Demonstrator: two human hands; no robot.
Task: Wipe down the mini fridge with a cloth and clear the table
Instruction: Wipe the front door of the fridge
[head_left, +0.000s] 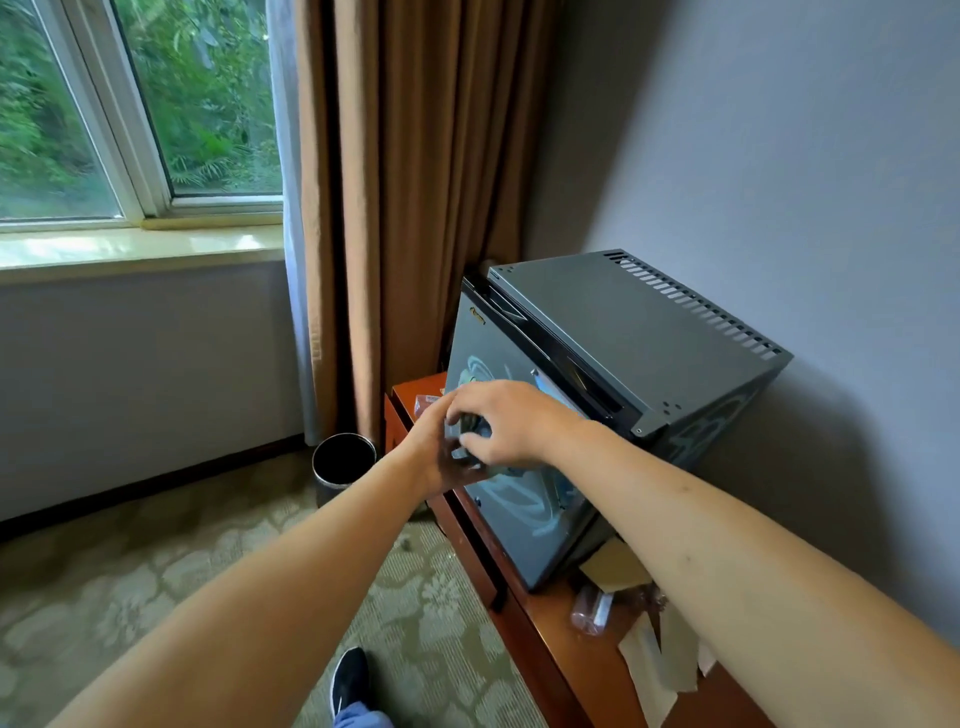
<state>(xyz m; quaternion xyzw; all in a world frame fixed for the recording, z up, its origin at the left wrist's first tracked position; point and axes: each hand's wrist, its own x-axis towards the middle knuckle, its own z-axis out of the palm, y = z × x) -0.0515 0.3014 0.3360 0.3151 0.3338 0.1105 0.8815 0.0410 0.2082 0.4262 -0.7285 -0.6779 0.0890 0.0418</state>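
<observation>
Mini fridge at approx 3 o'clock of frame centre, dark grey, standing on reddish wooden table w/ back to grey wall; vent slots along top rear edge, pale swirl streaks on door front. Both hands meeting in front of fridge door, just below centre. Left hand coming in from 7 o'clock, right hand from 4 o'clock, fingers of both curled round a small dark grey bunched cloth, held between them & pressed close to door; only a bit of cloth showing betw. fingers. Can't tell whether cloth actually touches door surface. On table at 5 o'clock of fridge: clear plastic wrapper, tan paper piece tucked by fridge's lower corner, crumpled whitish tissue nearer frame bottom. Another small wrapper-like item on table at far end, 9 o'clock of hands, blurred. Round dark bin on patterned carpet, 9 o'clock of table end. Brown curtain hanging at 12 o'clock behind fridge, window w/ greenery at 10 o'clock. Black shoe at 6 o'clock.
</observation>
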